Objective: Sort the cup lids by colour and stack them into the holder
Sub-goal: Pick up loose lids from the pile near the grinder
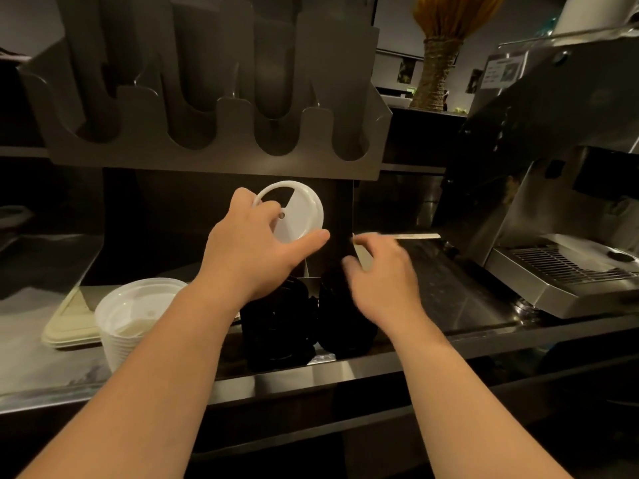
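White lid (294,210): raised, tilted, just below the dark holder (214,133), which shows four scalloped slots. Your left hand (254,247) is grasping it, fingers (266,205) on the rim, thumb under the near edge. Your right hand (380,271) is blurred, fingers loosely curled and released, holding nothing, over the black lids (304,316) on the desk (345,371). White lid stack (131,316) sits near left. Espresso machine (553,202) stands at right.

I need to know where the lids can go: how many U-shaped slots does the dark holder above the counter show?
4, in a row across the holder: far left, left of centre, right of centre, and far right. All look empty, though their depths are dim.
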A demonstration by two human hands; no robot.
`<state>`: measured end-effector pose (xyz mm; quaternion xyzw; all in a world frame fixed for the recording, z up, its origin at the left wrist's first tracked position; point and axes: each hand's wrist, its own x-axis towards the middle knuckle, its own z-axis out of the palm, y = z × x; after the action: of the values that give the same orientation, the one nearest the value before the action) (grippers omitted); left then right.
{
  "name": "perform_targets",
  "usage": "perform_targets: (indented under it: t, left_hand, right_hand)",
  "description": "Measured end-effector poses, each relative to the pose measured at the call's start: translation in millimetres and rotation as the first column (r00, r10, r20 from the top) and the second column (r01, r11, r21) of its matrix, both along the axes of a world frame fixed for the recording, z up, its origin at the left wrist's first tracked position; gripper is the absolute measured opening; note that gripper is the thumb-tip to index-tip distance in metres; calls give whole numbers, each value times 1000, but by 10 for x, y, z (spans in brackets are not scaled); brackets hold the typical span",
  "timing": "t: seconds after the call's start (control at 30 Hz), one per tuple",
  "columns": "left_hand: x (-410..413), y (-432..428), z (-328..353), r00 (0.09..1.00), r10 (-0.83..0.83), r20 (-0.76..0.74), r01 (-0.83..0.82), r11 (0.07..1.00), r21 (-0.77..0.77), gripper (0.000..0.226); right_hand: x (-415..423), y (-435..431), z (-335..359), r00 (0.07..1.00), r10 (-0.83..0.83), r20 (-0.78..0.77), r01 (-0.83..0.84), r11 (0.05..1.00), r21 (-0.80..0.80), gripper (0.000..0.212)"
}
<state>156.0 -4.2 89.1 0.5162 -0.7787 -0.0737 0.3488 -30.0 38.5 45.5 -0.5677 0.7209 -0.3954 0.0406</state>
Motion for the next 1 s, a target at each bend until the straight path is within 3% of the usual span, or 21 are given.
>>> perform_targets:
  t: [0.07, 0.17, 0.27, 0.37, 0.5, 0.6, 0.7, 0.77, 0.83, 0.93, 1.0]
  left_hand:
    - [-4, 3, 29, 996, -39, -83, 42, 999, 31, 56]
    - [4, 13, 45, 995, -53, -88, 57, 997, 44, 55]
    - [10, 54, 45, 987, -81, -138, 88, 995, 45, 51]
    - [29, 113, 35, 950, -167, -262, 192, 979, 71, 41]
    - [130, 158, 93, 828, -268, -493, 405, 893, 194, 50]
    - [178, 176, 138, 671, -326, -665, 543, 828, 141, 50]
    - [223, 220, 174, 545, -294, -785, 614, 778, 134, 48]
    - [283, 260, 230, 427, -208, -880, 698, 694, 175, 56]
    - [365, 295, 310, 375, -124, -919, 747, 627, 220, 68]
    - [532, 279, 389, 421, -60, -905, 762, 565, 317, 65]
    - [690, 237, 397, 475, -49, -879, 728, 582, 361, 67]
  right_hand:
    - [90, 28, 49, 942, 209, -262, -157, 966, 205, 49]
    - [175, 7, 4, 837, 337, -431, -95, 865, 492, 52]
    - [212, 0, -45, 806, 327, -493, -24, 851, 525, 54]
    - [211, 4, -5, 850, 331, -410, -58, 832, 552, 56]
    - [125, 30, 71, 923, 276, -269, -120, 870, 478, 54]
    - [138, 165, 187, 967, 238, -89, -222, 963, 155, 49]
    - [327, 316, 459, 893, 408, 189, -394, 912, -111, 63]
    - [452, 378, 647, 833, 534, 143, -514, 843, -157, 83]
    - [526, 388, 812, 791, 609, 53, -599, 789, -134, 100]
    - [629, 343, 989, 720, 693, -28, -693, 721, 3, 115]
    - [725, 297, 1048, 672, 738, -61, -734, 675, 74, 115]
